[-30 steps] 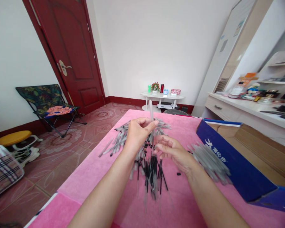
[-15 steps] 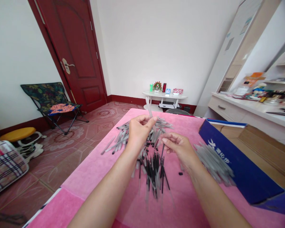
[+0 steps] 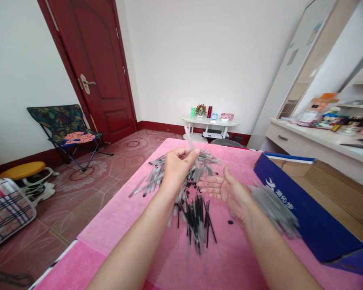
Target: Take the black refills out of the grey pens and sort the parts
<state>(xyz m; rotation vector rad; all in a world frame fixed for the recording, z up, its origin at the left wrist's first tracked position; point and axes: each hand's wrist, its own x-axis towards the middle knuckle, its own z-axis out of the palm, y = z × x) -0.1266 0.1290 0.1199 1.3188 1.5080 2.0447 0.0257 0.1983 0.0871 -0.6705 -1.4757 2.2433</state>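
Observation:
My left hand [image 3: 178, 164] is closed on a translucent pen barrel [image 3: 188, 137], which points upward from the fingertips. My right hand [image 3: 231, 191] is open, thumb raised and fingers stretched toward the left, with nothing seen in it. Beneath and between the hands lie small black pen caps [image 3: 188, 187]. Closer to me is a loose bunch of black-inked pen refills [image 3: 196, 219]. Frosted pen barrels [image 3: 154, 177] are scattered behind and left of my left hand. A single black piece [image 3: 230, 222] rests below my right wrist.
Right of my right forearm, a heap of pen barrels [image 3: 274, 209] lies against a blue cardboard box [image 3: 305, 213]. All of it is on a pink tablecloth [image 3: 124, 225]. A folding chair [image 3: 60, 125] and a yellow stool [image 3: 22, 170] stand on the left.
My right hand has let go of a thin dark stick, apparently a refill, and its fingers have spread out. My left hand stays almost still with the barrel.

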